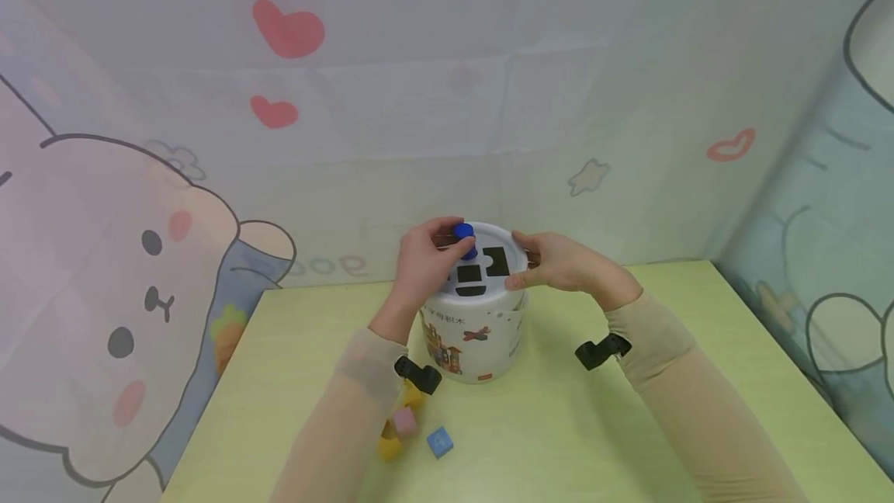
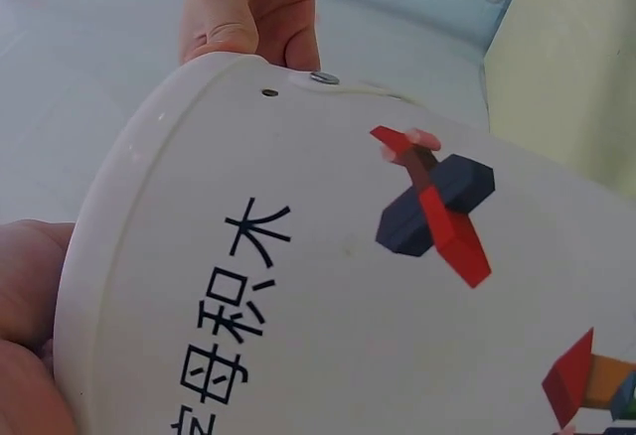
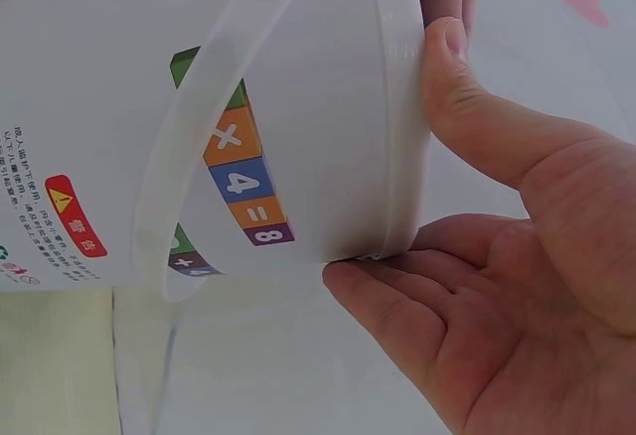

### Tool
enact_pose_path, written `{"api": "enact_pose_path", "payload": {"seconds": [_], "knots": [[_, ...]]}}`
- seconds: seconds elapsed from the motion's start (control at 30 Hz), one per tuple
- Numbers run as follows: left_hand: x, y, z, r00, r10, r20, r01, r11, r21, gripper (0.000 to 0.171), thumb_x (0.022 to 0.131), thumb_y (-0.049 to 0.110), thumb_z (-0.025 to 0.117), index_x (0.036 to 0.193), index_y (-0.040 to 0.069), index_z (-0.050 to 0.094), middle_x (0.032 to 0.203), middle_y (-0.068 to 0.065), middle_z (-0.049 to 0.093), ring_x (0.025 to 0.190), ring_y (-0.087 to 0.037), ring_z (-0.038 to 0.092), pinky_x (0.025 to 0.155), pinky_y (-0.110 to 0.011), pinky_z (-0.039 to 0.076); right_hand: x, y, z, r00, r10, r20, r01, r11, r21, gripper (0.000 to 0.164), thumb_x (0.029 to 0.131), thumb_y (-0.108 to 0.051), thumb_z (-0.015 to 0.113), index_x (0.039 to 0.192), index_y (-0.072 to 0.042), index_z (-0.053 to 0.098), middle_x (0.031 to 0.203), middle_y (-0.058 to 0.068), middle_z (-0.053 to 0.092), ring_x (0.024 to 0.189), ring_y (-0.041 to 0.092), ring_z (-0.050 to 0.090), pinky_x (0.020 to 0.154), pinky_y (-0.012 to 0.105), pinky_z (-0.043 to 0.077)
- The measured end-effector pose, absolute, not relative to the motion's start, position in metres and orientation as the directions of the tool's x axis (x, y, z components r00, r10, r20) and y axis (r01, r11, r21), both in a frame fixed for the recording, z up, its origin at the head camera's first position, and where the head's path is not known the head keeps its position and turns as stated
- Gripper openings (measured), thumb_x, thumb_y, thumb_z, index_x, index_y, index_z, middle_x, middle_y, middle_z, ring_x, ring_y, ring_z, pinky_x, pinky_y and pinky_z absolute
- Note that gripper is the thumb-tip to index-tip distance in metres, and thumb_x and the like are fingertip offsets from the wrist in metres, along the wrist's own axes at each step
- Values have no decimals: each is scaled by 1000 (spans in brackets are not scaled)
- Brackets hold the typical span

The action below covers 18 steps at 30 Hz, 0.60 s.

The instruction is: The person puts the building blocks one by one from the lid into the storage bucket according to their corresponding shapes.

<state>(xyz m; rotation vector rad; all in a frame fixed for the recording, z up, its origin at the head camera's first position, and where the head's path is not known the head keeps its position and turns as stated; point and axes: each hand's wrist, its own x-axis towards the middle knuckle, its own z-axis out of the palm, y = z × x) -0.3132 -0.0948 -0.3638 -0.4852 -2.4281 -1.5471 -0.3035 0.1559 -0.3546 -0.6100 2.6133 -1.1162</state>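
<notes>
A white bucket (image 1: 499, 359) with printed toy-brick pictures and black lettering stands upright on the table. Its white lid (image 1: 478, 300) has several dark shaped openings. Over the far left part of the lid, my left hand (image 1: 427, 261) pinches a blue piece with a round top (image 1: 463, 230) between thumb and fingers; its lower end is close over the lid. My right hand (image 1: 562, 261) grips the lid's right edge. In the right wrist view the thumb (image 3: 457, 87) lies on the rim and the fingers (image 3: 397, 296) reach round the bucket's side.
Below the left wrist lie a pink block (image 1: 404, 421), a blue block (image 1: 440, 442) marked 4, and yellow pieces (image 1: 390, 449), partly hidden by the sleeve. A printed cloth (image 1: 433, 99) hangs behind the yellow-green table (image 1: 559, 441). The bucket's handle (image 3: 189, 137) hangs down its side.
</notes>
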Motion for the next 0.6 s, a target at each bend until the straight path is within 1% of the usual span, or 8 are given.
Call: {"api": "enact_pose_path", "payload": {"seconds": [0.37,0.6], "knots": [[-313,-94,-366,-916,145,374,400,403,823,41,99,22,81,135,5,73,123,-12,76,112,-26,75,98,-38,62,-304,155,-354,-886,-461,-53,-275,614,-740,104,96,-34,84,167,6,20,168,25,34,148,44,45,121,55,41],[-314,-94,-366,-904,157,398,426,400,812,44,99,22,80,137,1,71,125,-15,76,115,-25,73,100,-37,61,-303,154,-354,-886,-461,-48,-280,613,-739,105,95,-33,85,167,6,20,168,25,35,148,44,46,121,56,42]]}}
